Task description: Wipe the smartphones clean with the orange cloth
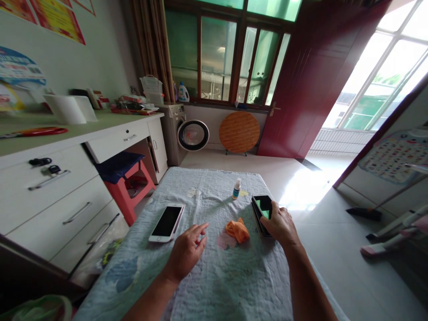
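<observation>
My right hand [281, 223] is closed over a black phone [262, 204] at the right side of the cloth-covered table, thumb on the near side and fingers at the far edge. This phone lies on top of a small stack of dark phones [257, 219]. My left hand [189, 247] is held over the cloth with its fingers apart, and nothing is in it. Left of it lies a white phone [166, 223] with a dark screen, on top of another phone that shows at its edge. Between my hands sit a crumpled orange cloth [238, 230] and a small spray bottle [236, 189], which stands upright.
A pale blue quilted cloth [214, 276] covers the table. To the left are a white desk [67, 196] and a red stool [133, 187]. Farther back stand a washing machine [175, 133] with its door open and a round wooden tabletop [239, 132].
</observation>
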A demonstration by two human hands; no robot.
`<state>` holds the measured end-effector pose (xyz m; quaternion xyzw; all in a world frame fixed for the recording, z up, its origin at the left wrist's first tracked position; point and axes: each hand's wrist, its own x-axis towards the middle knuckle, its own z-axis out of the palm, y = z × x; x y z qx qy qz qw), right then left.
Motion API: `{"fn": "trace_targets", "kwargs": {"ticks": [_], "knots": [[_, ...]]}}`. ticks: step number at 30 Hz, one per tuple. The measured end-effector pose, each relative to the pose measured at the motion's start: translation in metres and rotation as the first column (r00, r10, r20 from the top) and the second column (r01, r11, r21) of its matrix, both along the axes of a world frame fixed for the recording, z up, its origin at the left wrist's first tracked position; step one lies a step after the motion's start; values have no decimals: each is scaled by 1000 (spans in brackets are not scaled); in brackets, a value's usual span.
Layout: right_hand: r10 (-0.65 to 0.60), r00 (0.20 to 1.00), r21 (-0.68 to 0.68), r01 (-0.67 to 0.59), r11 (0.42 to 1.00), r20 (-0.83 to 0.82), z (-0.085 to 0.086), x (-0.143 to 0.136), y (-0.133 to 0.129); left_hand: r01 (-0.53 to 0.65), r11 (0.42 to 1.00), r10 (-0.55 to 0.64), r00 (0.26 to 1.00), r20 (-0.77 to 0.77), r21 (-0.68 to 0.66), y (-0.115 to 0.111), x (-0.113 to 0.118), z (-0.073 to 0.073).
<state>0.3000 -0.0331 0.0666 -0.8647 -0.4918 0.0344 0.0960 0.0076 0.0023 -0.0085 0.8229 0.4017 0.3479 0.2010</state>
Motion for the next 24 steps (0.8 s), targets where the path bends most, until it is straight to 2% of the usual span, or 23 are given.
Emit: {"fn": "trace_targets", "kwargs": {"ticks": [6,15,21,24], "knots": [[8,997,-44,-11,999,-76,0,4,-1,4,1000,-4,1000,-3,-2,-1,0,1],[32,997,-85,-38,996,-71,-4,4,0,6,1000,-6,1000,-17,12,-1,-1,0],[62,994,-64,-68,996,-85,-11,7,-1,8,1000,-7,1000,-29,28,-2,0,4],[29,997,-33,-31,999,-78,-12,12,-1,5,999,-4,1000,-31,37,-2,0,5]]}}
